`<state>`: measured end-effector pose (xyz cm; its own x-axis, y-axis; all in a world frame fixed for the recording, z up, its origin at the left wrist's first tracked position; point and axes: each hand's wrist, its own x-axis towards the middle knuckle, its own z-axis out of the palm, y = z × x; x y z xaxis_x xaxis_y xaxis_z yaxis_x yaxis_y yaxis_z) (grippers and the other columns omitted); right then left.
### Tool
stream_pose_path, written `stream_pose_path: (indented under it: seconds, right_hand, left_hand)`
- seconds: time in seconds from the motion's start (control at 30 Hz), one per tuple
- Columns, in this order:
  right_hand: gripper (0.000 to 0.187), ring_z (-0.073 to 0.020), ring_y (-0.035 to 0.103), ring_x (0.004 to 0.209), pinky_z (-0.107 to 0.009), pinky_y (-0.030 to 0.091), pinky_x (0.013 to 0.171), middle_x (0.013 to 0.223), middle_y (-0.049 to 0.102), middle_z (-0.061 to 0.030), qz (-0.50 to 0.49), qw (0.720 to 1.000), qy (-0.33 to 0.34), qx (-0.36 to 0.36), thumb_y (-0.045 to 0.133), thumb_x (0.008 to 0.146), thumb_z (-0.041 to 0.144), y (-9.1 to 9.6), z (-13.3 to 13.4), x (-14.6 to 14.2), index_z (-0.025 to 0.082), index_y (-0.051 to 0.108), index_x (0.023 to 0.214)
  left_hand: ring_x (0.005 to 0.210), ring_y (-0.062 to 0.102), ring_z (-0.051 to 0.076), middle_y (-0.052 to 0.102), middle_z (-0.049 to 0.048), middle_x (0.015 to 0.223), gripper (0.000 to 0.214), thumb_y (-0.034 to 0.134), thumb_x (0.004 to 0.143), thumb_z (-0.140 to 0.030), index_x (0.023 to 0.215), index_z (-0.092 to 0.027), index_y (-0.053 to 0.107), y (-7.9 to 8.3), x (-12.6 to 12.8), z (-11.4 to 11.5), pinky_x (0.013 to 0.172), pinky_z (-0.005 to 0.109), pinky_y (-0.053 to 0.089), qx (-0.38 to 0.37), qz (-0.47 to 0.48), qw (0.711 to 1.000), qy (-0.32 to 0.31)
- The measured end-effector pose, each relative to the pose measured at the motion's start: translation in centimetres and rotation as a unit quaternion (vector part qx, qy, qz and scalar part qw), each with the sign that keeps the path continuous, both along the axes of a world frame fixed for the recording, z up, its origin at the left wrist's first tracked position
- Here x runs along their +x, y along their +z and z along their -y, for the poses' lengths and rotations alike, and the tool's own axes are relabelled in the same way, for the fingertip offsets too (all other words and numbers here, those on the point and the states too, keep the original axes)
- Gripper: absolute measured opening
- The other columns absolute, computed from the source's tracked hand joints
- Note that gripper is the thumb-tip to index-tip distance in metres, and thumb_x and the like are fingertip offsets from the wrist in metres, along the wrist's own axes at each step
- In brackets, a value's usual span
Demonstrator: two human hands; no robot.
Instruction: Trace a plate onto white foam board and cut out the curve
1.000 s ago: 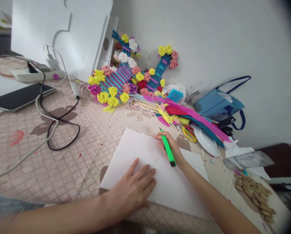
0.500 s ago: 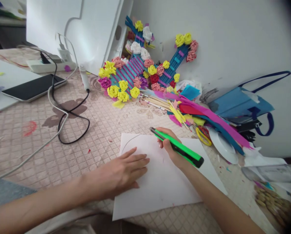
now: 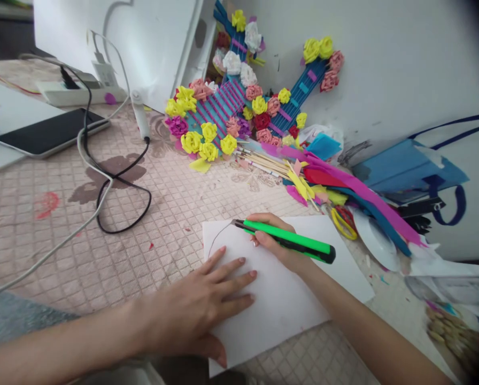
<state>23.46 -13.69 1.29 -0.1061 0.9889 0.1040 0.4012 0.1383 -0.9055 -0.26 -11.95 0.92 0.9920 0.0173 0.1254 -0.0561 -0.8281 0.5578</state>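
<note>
A sheet of white paper lies on the patterned tablecloth in front of me. Near its upper left corner runs a thin curved dark line. My left hand rests flat on the sheet's left side, fingers spread. In my right hand is a green and black utility knife, gripped like a pen. Its dark tip points left and meets the right end of the curved line, close to the paper's top edge. Whether the tip presses into the sheet I cannot tell.
Paper-flower decorations lean by the wall. Sticks, crepe paper strips, yellow-handled scissors and a white plate lie to the right. A blue bag stands behind them. Leftward are a tablet, cables and a power strip.
The knife has moved left, its tip now at the curved line. My left hand has spread its fingers wider and shifted a little on the sheet. The view has tilted slightly.
</note>
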Motion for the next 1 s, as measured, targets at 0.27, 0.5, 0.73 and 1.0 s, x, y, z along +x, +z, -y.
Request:
stream_pose_path:
  seconds: [0.27, 0.5, 0.73, 1.0]
  right_hand:
    - [0.025, -0.0159, 0.064, 0.088, -0.03, 0.054, 0.076, 0.107, 0.066, -0.0054, 0.088, 0.993, 0.073, 0.02, 0.056, 0.087, 0.027, 1.0, -0.1, 0.3, 0.023, 0.062, 0.111]
    - [0.025, -0.0138, 0.066, 0.079, -0.029, 0.055, 0.074, 0.105, 0.068, -0.0042, 0.075, 0.995, 0.067, 0.003, 0.056, 0.087, 0.028, 0.8, 0.0, 1.1, 0.025, 0.065, 0.111]
    - [0.026, -0.0177, 0.065, 0.096, -0.033, 0.053, 0.086, 0.107, 0.069, -0.0045, 0.105, 0.991, 0.083, 0.027, 0.056, 0.087, 0.025, 1.1, 0.3, 0.6, 0.024, 0.065, 0.111]
    - [0.027, -0.0182, 0.064, 0.102, -0.033, 0.052, 0.089, 0.111, 0.068, -0.004, 0.111, 0.99, 0.087, 0.031, 0.055, 0.087, 0.023, 1.1, 0.2, 0.1, 0.024, 0.064, 0.112]
  left_hand:
    - [0.142, 0.019, 0.031, 0.03, 0.0141, 0.151, 0.065, 0.045, 0.091, -0.054, 0.142, -0.013, 0.037, -0.4, 0.5, 1.2, 0.115, 0.055, 0.005, 0.0, 0.009, 0.999, 0.033]
    - [0.139, 0.028, 0.028, 0.042, 0.0139, 0.145, 0.057, 0.051, 0.092, -0.044, 0.138, -0.012, 0.043, 0.0, -0.6, -0.9, 0.117, 0.05, 0.001, 0.002, 0.034, 0.999, -0.007]
    - [0.139, 0.027, 0.028, 0.041, 0.0126, 0.145, 0.058, 0.053, 0.09, -0.044, 0.139, -0.014, 0.041, -0.3, -0.5, -1.1, 0.118, 0.048, 0.003, 0.004, 0.032, 0.999, -0.009]
    - [0.14, 0.027, 0.028, 0.04, 0.0134, 0.146, 0.058, 0.052, 0.091, -0.045, 0.138, -0.012, 0.043, -0.8, -0.7, -1.1, 0.118, 0.048, 0.004, 0.009, 0.041, 0.999, -0.007]
